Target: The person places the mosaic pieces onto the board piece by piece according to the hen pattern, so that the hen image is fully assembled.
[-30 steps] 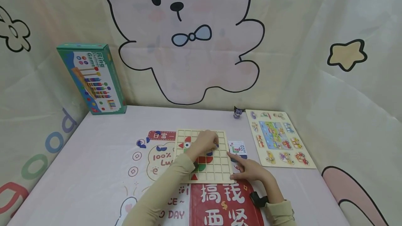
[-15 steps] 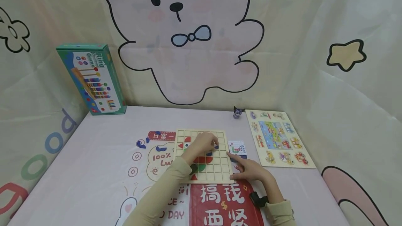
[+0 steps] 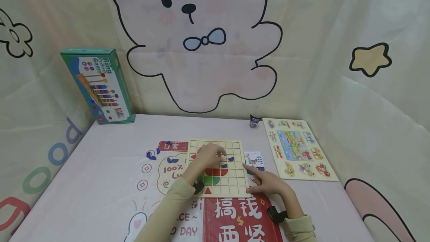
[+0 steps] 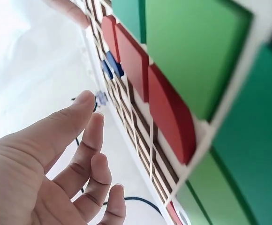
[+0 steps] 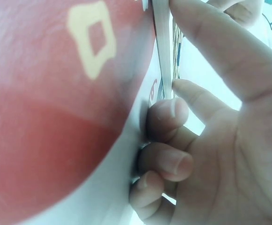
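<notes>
A pale wooden grid board (image 3: 237, 182) lies on the table with coloured pieces in its squares. Above its upper middle, my left hand (image 3: 209, 156) hovers with loosely bent fingers. In the left wrist view, nothing shows between that hand's thumb (image 4: 63, 121) and fingers. To its right sits a small blue piece (image 3: 231, 158). Another blue piece (image 3: 224, 166), red pieces (image 3: 216, 172), green pieces (image 3: 214, 180) and a red triangle (image 3: 208, 191) are lower down. My right hand (image 3: 268, 182) touches the board's right edge with index finger and thumb; its other fingers are bent.
Several loose blue pieces (image 3: 151, 155) lie left of the board. A small pattern card (image 3: 254, 158) is at its right. Farther right lies a picture puzzle board (image 3: 273, 152). A dark figurine (image 3: 254, 121) and a green box (image 3: 100, 85) stand at the back.
My left hand has moved left and slightly toward me, off the blue piece at the upper right, which now shows fully on the grid. The right hand has stayed at the edge.
</notes>
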{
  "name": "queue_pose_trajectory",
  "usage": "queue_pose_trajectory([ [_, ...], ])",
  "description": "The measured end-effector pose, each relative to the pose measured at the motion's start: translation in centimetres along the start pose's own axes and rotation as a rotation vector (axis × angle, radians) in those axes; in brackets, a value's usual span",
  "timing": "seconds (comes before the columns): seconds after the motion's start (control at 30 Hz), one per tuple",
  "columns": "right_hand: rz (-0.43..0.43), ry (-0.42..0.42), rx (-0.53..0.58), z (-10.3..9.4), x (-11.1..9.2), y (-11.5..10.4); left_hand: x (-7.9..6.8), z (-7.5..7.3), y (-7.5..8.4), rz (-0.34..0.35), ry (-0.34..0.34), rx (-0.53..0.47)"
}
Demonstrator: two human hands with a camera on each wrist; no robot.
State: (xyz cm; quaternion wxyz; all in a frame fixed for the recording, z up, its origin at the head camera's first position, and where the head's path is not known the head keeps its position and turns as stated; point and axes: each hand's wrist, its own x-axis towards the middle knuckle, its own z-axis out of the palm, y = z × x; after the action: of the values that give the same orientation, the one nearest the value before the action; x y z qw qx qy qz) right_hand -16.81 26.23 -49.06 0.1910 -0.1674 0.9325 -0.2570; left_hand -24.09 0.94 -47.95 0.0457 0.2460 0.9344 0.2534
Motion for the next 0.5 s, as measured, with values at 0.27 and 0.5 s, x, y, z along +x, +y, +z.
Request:
queue_pose_trajectory([
  [0.27, -0.001, -0.006, -0.004, 0.0, 0.0, 0.0, -2.1, -1.4, -1.4, -0.033, 0.071, -0.059],
  [0.5, -0.018, -0.004, -0.008, 0.0, -0.1, 0.1, -4.2, -2.6, -3.5, -0.058, 0.140, -0.084],
])
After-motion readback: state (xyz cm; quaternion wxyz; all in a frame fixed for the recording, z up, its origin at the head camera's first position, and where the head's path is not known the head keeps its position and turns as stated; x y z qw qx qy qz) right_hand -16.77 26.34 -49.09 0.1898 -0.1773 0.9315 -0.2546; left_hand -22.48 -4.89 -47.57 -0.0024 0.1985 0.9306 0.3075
